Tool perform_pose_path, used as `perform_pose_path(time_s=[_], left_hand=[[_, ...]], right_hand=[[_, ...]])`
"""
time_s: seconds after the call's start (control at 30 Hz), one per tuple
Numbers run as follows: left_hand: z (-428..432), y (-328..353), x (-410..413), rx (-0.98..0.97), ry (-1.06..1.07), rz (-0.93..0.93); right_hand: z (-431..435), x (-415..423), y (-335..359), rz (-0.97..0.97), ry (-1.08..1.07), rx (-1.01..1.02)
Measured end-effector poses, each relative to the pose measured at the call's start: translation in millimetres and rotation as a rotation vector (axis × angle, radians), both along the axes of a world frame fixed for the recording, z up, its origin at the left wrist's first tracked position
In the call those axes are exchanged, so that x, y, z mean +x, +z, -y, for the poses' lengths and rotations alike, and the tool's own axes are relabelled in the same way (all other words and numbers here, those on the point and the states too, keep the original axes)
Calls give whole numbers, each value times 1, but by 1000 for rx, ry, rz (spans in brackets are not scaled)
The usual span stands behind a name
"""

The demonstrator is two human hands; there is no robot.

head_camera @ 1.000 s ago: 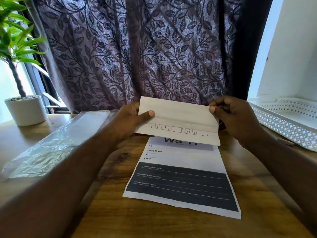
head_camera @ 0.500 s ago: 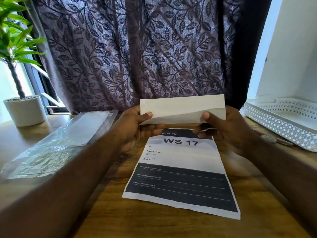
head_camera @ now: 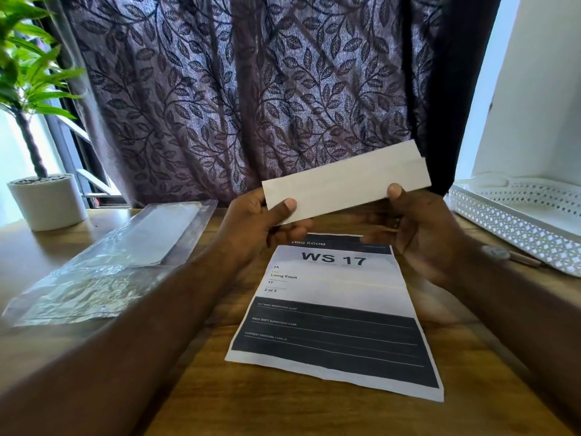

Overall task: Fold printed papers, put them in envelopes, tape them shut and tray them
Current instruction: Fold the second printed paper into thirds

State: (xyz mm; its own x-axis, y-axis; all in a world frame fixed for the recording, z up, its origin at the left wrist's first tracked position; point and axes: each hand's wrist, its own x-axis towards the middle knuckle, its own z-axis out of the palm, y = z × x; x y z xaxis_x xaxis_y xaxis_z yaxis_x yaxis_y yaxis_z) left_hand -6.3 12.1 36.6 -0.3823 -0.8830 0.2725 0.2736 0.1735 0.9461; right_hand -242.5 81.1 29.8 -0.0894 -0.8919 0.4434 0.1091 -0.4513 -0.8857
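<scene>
I hold a folded white paper (head_camera: 345,184) in the air above the table, tilted so its right end sits higher. My left hand (head_camera: 261,228) pinches its lower left corner, thumb on the front. My right hand (head_camera: 421,234) supports its lower right edge, thumb tip on the paper. Below it a printed sheet (head_camera: 333,313) headed "WS 17" lies flat on the wooden table (head_camera: 283,413). A white perforated tray (head_camera: 515,221) stands at the right. A clear plastic packet of white envelopes (head_camera: 125,250) lies at the left.
A potted green plant (head_camera: 44,199) stands at the far left corner. A patterned purple curtain (head_camera: 251,89) hangs behind the table. A small metal-tipped tool (head_camera: 509,256) lies beside the tray, partly behind my right wrist.
The paper went from half open, showing print, to folded shut. It has since risen and tilted, right end up, and shifted right. My right hand now holds it from below.
</scene>
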Motion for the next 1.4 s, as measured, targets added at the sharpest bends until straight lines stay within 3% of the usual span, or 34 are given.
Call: perform_pose_path(time_s=[0.13,0.23,0.37,0.5,0.77,1.03,1.17,1.27,1.4], left_hand=[[-19,-2,-14,-26,-59,-68],[-33,-8,-29,-108,-78,11],[-37,-14,-35,-178,-30,33],[-33,-11,-33,-144,-41,-10],[-18,-6,-18,-74,-43,-43],[-6,-9,-13,-1,-27,-33],[7,-10,-4,54,91,-27],[12,-3,2,83,132,-165],[3,2,2,96,-41,-392]], right_hand=[[-1,29,-8,-299,73,122],[1,47,-15,-368,76,240],[1,49,-16,-330,73,277],[0,38,-8,-68,5,183],[1,-2,16,227,-131,69],[1,-16,18,144,-210,110],[0,-19,14,-88,-203,180],[1,-15,10,-186,-203,210],[1,2,8,-173,-240,153]])
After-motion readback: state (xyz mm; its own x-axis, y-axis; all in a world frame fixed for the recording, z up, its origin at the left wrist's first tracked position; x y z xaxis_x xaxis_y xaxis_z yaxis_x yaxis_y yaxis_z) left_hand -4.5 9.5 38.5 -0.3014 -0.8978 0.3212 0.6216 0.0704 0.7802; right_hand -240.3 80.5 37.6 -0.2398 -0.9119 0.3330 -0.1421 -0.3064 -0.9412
